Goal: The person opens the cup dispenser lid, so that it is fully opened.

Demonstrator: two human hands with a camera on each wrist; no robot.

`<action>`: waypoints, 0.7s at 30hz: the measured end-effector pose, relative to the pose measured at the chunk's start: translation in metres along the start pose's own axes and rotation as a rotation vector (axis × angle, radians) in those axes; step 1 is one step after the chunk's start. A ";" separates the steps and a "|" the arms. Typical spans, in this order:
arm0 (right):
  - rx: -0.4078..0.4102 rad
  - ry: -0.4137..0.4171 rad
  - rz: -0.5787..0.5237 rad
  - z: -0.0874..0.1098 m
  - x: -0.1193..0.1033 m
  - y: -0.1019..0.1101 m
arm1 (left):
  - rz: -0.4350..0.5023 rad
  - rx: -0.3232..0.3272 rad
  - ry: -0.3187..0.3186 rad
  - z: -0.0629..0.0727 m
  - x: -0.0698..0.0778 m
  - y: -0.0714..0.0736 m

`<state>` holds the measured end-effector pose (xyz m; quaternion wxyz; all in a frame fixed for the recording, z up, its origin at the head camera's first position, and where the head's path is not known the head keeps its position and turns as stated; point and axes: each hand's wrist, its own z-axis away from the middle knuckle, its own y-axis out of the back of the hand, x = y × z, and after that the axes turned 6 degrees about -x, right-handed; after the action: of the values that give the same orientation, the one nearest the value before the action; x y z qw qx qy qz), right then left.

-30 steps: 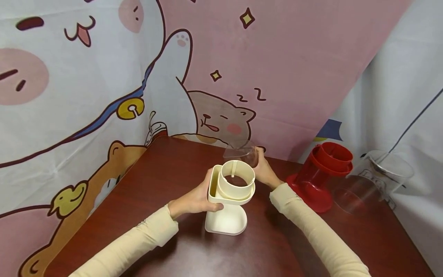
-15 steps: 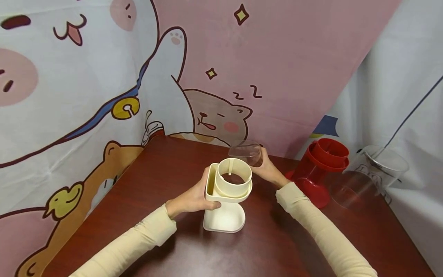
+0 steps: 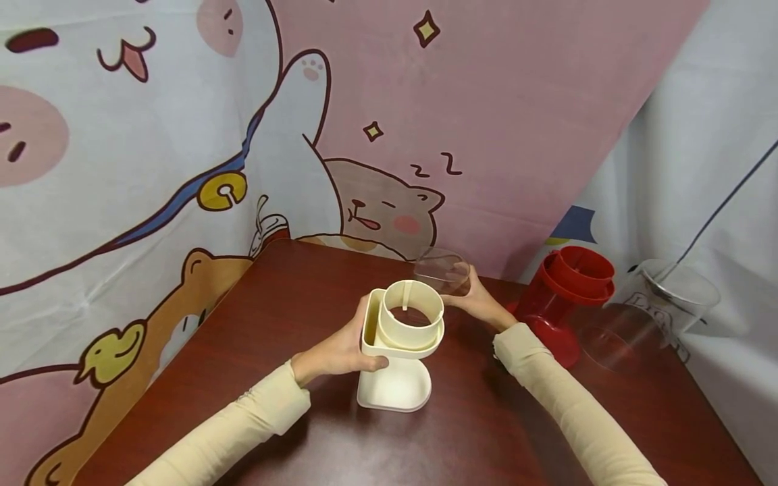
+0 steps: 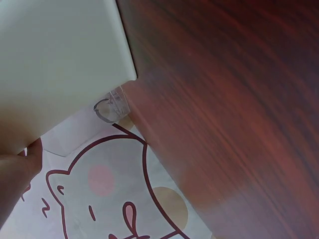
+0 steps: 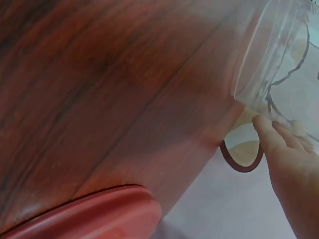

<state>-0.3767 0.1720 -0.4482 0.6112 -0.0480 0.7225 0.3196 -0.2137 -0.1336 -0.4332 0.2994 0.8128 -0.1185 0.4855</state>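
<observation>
My left hand grips a cream plastic stand from its left side, thumb across the front. The stand has a D-shaped top with a round open collar, and a rounded foot below. In the left wrist view, the cream plastic's flat side fills the upper left. Beyond the stand, my right hand holds a see-through plastic container by its right side. The right wrist view shows that clear container tilted, with fingers at its lower edge.
On the right of the dark red-brown table stands a red plastic stand of similar shape. Beside it are a clear cylinder and a larger clear jar. A cartoon-printed cloth hangs along the back and left.
My right hand has shifted a little to the right with the clear container, whose tilt has changed. The left hand keeps its grip on the cream stand. The head view has turned slightly.
</observation>
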 end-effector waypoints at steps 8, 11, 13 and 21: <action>-0.031 -0.010 0.004 0.004 -0.005 0.002 | 0.005 0.003 0.017 0.002 0.000 0.001; -0.055 -0.044 0.001 0.008 -0.007 0.003 | 0.007 0.005 0.007 0.001 -0.002 0.000; -0.051 -0.058 0.016 0.015 -0.010 0.007 | 0.005 0.001 -0.002 0.001 -0.002 -0.001; 0.352 0.332 -0.081 0.049 -0.036 0.024 | -0.011 0.001 -0.016 -0.001 -0.003 0.002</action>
<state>-0.3372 0.2043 -0.4082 0.4954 -0.0213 0.8550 0.1519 -0.2164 -0.1349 -0.4347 0.3007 0.8174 -0.1164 0.4774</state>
